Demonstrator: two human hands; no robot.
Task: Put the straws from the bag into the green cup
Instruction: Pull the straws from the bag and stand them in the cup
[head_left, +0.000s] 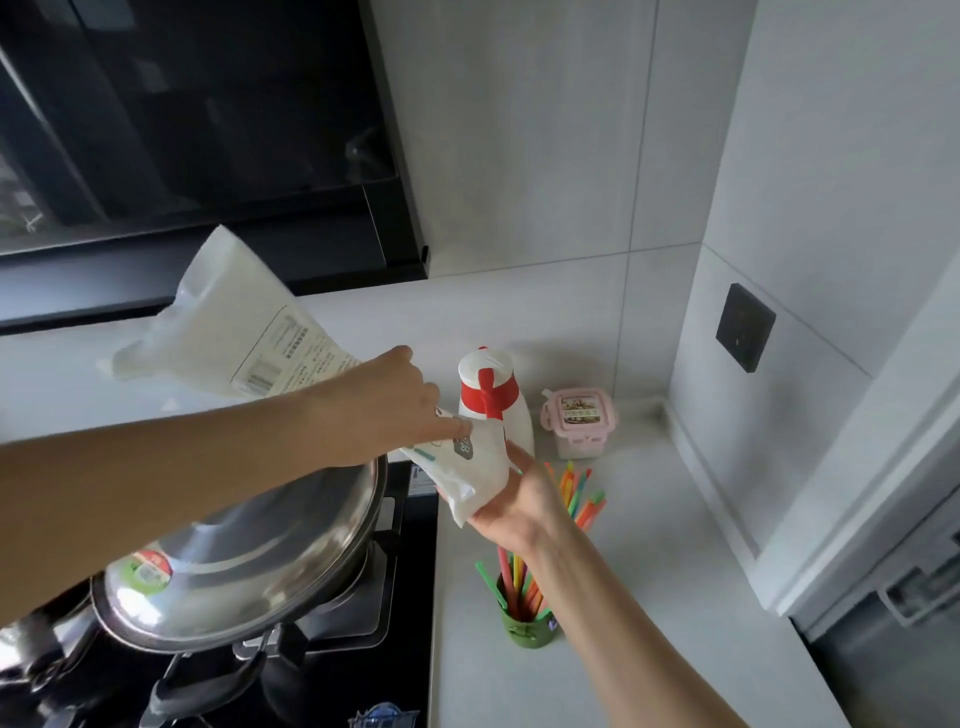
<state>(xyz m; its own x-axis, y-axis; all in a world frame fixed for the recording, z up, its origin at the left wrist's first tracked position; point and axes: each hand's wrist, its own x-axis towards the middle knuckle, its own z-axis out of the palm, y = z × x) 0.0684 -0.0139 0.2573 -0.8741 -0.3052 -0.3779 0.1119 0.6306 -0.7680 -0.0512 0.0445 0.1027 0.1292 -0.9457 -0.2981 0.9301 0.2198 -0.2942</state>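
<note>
Head view: left hand (387, 410) and right hand (511, 493) both grip the bag (234, 332); the right forearm, close over the green cup (525, 630) of straws (505, 569), could tip it.

Arms of the person, head view. Left forearm (156, 467): bare along all of its visible length, broad toward the elbow and tapering to the wrist. Left hand (384, 410): bare, its back and knuckles showing. Right forearm (623, 613): bare, slender, with tendon ridges raised along the inner wrist. Right hand (519, 493): bare, palm side showing. Fingernails and fine skin marks are too blurred to tell.
</note>
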